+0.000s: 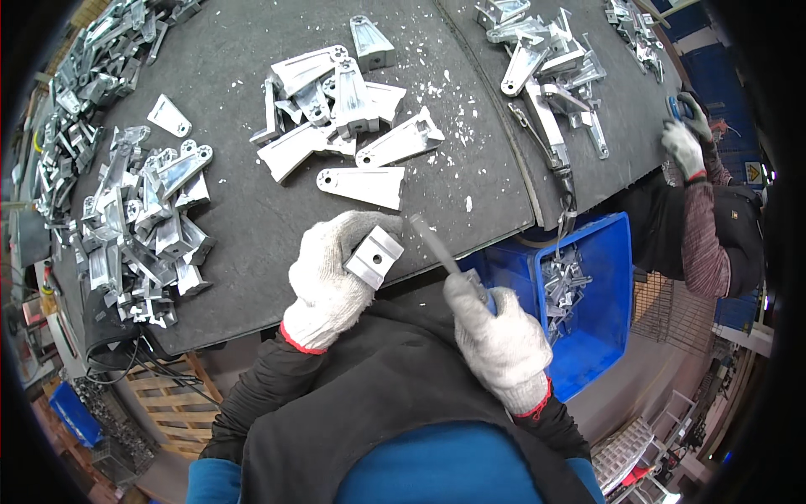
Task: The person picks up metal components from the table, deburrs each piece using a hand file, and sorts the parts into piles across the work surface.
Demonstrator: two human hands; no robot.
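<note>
1. From here I see the person's left hand (330,260), in a white glove, pinching a shiny metal piece (374,256) with a hole in it. They hold it up by the near edge of the dark table (252,244).
2. The right hand (502,340), gloved too, is wrapped around the handle of a long, thin tool (434,244). The tool is blurry, so I can't tell if it is a file or a scraper.
3. The two hands are apart. The tool's tip looks just beside the metal piece, not touching it.
4. I think the step is rubbing or scraping the piece smooth, because small bright flakes (462,118) lie on the table. The next move seems to need a firm left grip and the tool laid flat on one edge, away from the glove.
5. A big blue bin (617,302) stands by the table, on the person's right. Little metal parts (564,290) lie inside, heaped toward its left side, and bare blue floor shows nearer the person.
6. Another blue bin (75,414) sits far down on the left. I can't tell what is in it.
7. More metal parts sit loose on the table: a small pile (336,109) ahead, and a bigger heap (134,227) on the left.
</note>
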